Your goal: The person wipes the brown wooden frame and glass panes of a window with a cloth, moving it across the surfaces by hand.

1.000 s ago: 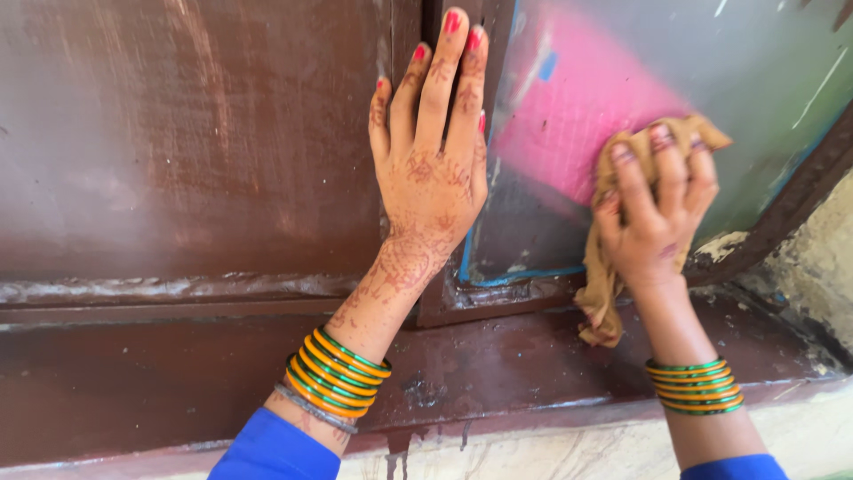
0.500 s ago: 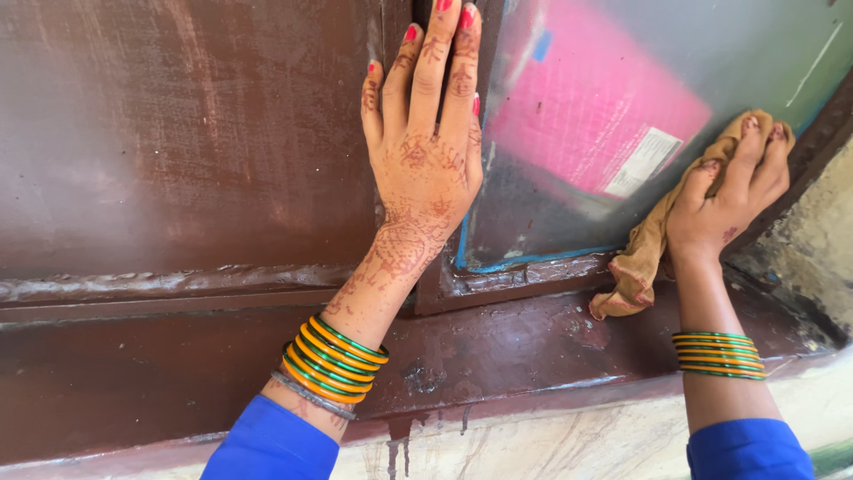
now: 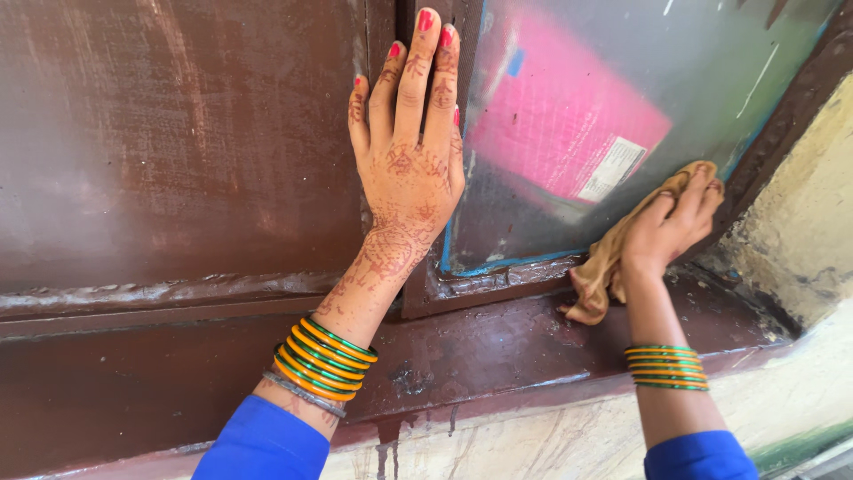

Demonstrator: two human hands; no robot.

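A broad brown panel (image 3: 178,142) filled the left of the view, with a brown upright frame strip (image 3: 391,36) dividing it from a cloudy glass pane (image 3: 640,80) on the right. Behind the glass showed a pink sheet (image 3: 551,124) with a small pale label at its lower corner. Below ran a wet brown sill (image 3: 498,338), and beyond the frame on the right stood a flaking pale wall (image 3: 800,222). Nothing lay between the camera and either hand.

Compared with a second before, the tan cloth (image 3: 604,267) had travelled from the middle of the pink area down to the lower right corner of the pane, close to the frame, and the label had come into sight.

The left hand (image 3: 404,169) lay flat against the upright strip, fingers straight, close together and pointing up, holding nothing, only pressing the surface; green and orange bangles (image 3: 324,360) sat on its wrist above a blue sleeve (image 3: 267,444). The right hand (image 3: 671,227) reached up with its fingers curled over the cloth, pinning it against the glass, while the loose end hung towards the sill.
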